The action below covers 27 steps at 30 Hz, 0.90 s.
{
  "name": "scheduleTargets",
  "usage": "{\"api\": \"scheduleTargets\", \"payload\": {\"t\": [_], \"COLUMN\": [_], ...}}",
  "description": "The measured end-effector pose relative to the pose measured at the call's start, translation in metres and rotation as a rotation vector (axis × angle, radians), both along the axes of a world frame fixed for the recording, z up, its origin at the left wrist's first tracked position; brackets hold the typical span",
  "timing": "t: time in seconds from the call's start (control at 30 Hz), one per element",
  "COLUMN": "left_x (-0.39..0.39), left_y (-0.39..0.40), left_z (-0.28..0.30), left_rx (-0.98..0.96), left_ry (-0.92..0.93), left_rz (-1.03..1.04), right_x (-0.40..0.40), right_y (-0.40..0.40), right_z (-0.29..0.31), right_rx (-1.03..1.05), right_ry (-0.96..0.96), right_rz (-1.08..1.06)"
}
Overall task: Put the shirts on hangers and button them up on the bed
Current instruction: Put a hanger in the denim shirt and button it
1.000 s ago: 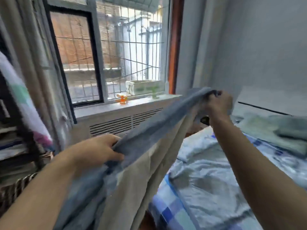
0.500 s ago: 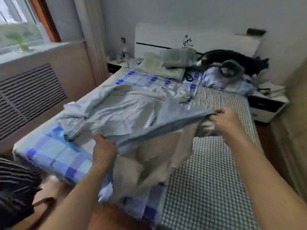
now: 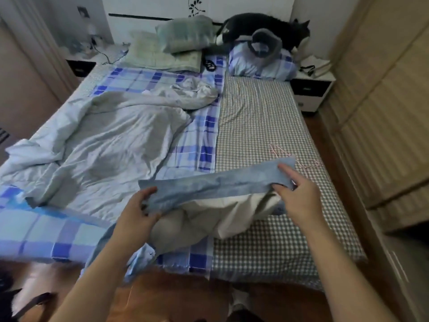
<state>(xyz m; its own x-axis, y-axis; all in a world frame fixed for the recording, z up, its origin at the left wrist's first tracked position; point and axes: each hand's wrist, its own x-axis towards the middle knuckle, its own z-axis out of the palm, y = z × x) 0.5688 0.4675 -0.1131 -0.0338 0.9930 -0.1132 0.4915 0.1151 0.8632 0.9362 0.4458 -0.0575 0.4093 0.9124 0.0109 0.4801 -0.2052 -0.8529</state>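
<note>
My left hand (image 3: 137,212) is nearest, at the foot of the bed (image 3: 260,126). Its thumb lies on top of the blue band of the shirt (image 3: 209,187) and the other fingers curl underneath, so it grips that end of the cloth. The shirt's pale inner side bunches below the band and rests on the mattress, with a blue cuff hanging over the bed's near edge.

My right hand (image 3: 299,194) is at the band's other end. Its forefinger and thumb are stretched out nearly straight, lying against the cloth; whether the lower fingers still pinch anything I cannot tell, as the fabric hides them.

Just beyond the right hand, a thin pink hanger (image 3: 308,166) lies on the checked sheet, partly under the band's tip.

Farther left, a rumpled grey quilt (image 3: 111,145) spreads over the plaid sheet. At the headboard sit pillows (image 3: 183,37) and a dark cat (image 3: 267,25).
</note>
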Motion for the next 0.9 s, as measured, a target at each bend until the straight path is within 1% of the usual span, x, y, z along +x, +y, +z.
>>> {"api": "scheduleTargets", "payload": {"t": [0.03,0.07,0.1,0.17,0.23,0.3,0.37,0.43,0.5,0.53,0.6,0.67,0.7,0.77,0.8,0.9], "left_x": [-0.008,-0.017,-0.028,-0.05,-0.068,-0.074,-0.068,-0.06,-0.053,-0.049,-0.041,-0.03,-0.023,-0.009,0.0,0.031], "left_y": [-0.001,-0.002,-0.005,-0.012,-0.011,-0.001,0.01,0.016,0.018,0.019,0.022,0.029,0.035,0.051,0.06,0.082], "left_z": [-0.002,-0.003,-0.001,0.008,0.028,0.062,0.115,0.181,0.249,0.28,0.33,0.357,0.361,0.35,0.334,0.264], "left_rx": [0.098,0.178,0.207,0.237,0.347,0.513,0.712,0.878,0.938,0.929,0.837,0.707,0.654,0.563,0.509,0.268], "left_ry": [0.187,0.333,0.434,0.541,0.568,0.532,0.431,0.274,0.107,0.026,-0.19,-0.377,-0.415,-0.421,-0.405,-0.306], "left_rz": [-0.048,-0.069,-0.075,-0.068,-0.069,-0.069,-0.033,0.048,0.13,0.139,0.086,0.028,0.017,0.027,0.033,0.004], "right_x": [-0.014,-0.027,-0.038,-0.055,-0.065,-0.071,-0.076,-0.08,-0.081,-0.081,-0.081,-0.076,-0.072,-0.057,-0.046,-0.004], "right_y": [-0.005,-0.011,-0.018,-0.036,-0.053,-0.061,-0.061,-0.057,-0.049,-0.044,-0.034,-0.022,-0.015,0.001,0.009,0.038], "right_z": [0.002,0.004,0.005,0.012,0.026,0.05,0.087,0.139,0.198,0.226,0.271,0.294,0.295,0.28,0.264,0.192], "right_rx": [0.044,0.088,0.118,0.172,0.241,0.317,0.419,0.579,0.714,0.76,0.802,0.757,0.713,0.581,0.493,0.207], "right_ry": [-0.106,-0.229,-0.351,-0.544,-0.618,-0.597,-0.492,-0.344,-0.299,-0.302,-0.327,-0.384,-0.41,-0.453,-0.475,-0.524], "right_rz": [-0.021,-0.04,-0.066,-0.129,-0.183,-0.262,-0.374,-0.485,-0.582,-0.607,-0.61,-0.6,-0.592,-0.547,-0.528,-0.45]}}
